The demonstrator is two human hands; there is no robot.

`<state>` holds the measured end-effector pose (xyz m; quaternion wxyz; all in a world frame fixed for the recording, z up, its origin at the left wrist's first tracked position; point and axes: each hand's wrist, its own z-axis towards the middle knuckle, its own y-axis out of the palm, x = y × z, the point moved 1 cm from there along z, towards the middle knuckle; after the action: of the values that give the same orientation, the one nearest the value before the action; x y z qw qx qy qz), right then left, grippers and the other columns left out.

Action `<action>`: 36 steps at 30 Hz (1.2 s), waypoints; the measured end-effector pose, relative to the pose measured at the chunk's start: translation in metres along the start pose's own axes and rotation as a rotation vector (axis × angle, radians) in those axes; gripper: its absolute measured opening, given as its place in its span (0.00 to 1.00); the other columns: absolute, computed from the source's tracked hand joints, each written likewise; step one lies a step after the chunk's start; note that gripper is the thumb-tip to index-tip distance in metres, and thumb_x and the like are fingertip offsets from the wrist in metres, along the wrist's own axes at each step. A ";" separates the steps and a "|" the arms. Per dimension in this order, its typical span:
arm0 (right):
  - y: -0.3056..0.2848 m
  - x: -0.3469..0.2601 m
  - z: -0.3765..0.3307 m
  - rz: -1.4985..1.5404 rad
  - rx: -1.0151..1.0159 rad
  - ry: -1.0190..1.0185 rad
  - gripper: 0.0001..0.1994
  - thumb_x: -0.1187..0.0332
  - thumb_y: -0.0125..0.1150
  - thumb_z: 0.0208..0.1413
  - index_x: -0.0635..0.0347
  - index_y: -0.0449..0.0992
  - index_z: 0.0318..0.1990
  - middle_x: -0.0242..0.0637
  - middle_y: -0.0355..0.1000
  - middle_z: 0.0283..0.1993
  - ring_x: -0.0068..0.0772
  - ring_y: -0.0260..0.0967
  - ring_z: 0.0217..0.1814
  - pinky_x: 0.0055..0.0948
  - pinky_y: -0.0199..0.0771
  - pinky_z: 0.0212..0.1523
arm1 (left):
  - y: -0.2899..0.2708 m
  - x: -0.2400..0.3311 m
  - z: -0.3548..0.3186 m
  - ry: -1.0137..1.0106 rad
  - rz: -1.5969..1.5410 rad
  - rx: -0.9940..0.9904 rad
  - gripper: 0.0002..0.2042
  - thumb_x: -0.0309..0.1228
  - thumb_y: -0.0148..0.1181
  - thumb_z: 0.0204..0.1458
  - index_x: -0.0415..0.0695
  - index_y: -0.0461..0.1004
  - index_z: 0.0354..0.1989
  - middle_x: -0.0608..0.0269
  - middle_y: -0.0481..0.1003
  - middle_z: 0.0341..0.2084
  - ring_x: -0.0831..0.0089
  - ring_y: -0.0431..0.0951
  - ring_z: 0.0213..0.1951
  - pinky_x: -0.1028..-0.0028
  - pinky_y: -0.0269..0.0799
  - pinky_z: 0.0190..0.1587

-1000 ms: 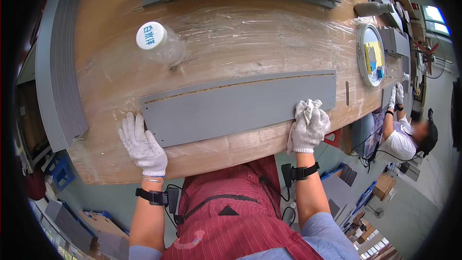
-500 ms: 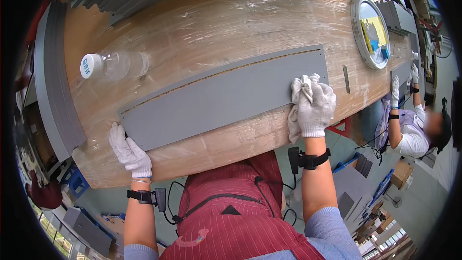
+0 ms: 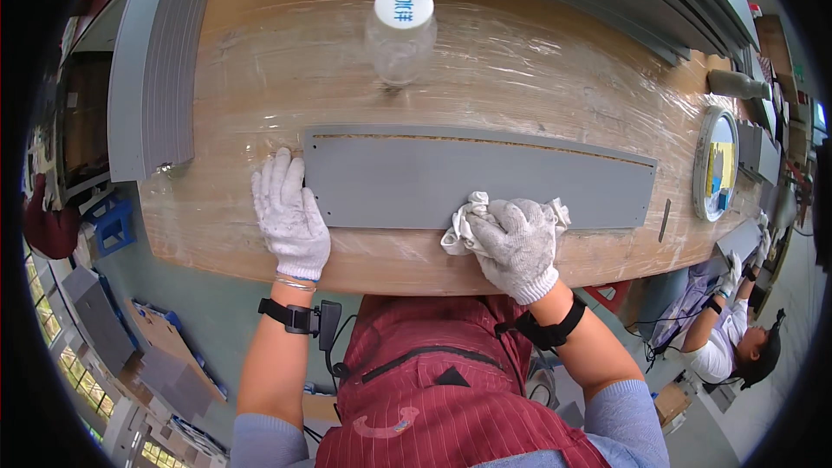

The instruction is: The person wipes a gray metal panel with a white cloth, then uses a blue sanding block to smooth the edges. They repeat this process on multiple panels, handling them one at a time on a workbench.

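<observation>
Since the earlier frame, your right hand [image 3: 520, 247] has moved inward from the panel's 3 o'clock end. One table [image 3: 390, 262] bears one grey panel [image 3: 390, 178] on its 6 o'clock side. Two hands: brace lightly with your left [image 3: 290, 218], empty, fingers extended at 9 o'clock; press evenly with your right, gripping one white cloth [image 3: 458, 240]. One bottle [image 3: 401, 50], 11 o'clock.

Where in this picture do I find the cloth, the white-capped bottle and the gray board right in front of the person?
Cloth [image 3: 462, 232]: head view, on its bunched left part.
Bottle [image 3: 401, 50]: head view, on its clear body.
Board [image 3: 472, 172]: head view, on its flat face.
</observation>
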<state>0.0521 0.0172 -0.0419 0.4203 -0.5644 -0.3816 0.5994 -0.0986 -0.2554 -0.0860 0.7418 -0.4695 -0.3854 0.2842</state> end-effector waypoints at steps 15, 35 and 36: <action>0.019 -0.049 0.056 -0.058 -0.125 -0.389 0.16 0.63 0.64 0.41 0.42 0.81 0.42 0.27 0.70 0.39 0.34 0.70 0.40 0.39 0.70 0.38 | -0.006 0.006 0.011 -0.110 -0.029 -0.125 0.22 0.27 0.54 0.55 0.42 0.69 0.60 0.51 0.67 0.64 0.50 0.62 0.67 0.50 0.49 0.73; 0.009 -0.043 0.055 -0.114 -0.258 -0.359 0.18 0.62 0.66 0.40 0.41 0.80 0.43 0.28 0.72 0.41 0.34 0.70 0.40 0.41 0.69 0.37 | -0.005 0.001 0.006 -0.116 -0.050 -0.116 0.24 0.27 0.58 0.52 0.44 0.69 0.60 0.54 0.67 0.64 0.53 0.62 0.68 0.51 0.49 0.73; 0.017 -0.050 0.061 -0.082 -0.270 -0.344 0.17 0.62 0.64 0.41 0.43 0.80 0.43 0.27 0.72 0.41 0.34 0.70 0.41 0.41 0.69 0.37 | -0.004 0.002 0.008 -0.113 -0.045 -0.126 0.23 0.27 0.57 0.53 0.44 0.70 0.60 0.54 0.67 0.64 0.53 0.62 0.68 0.51 0.48 0.74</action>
<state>-0.0099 -0.0348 -0.0351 0.2937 -0.4888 -0.5471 0.6128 -0.1038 -0.2515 -0.0793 0.6939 -0.4897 -0.4543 0.2688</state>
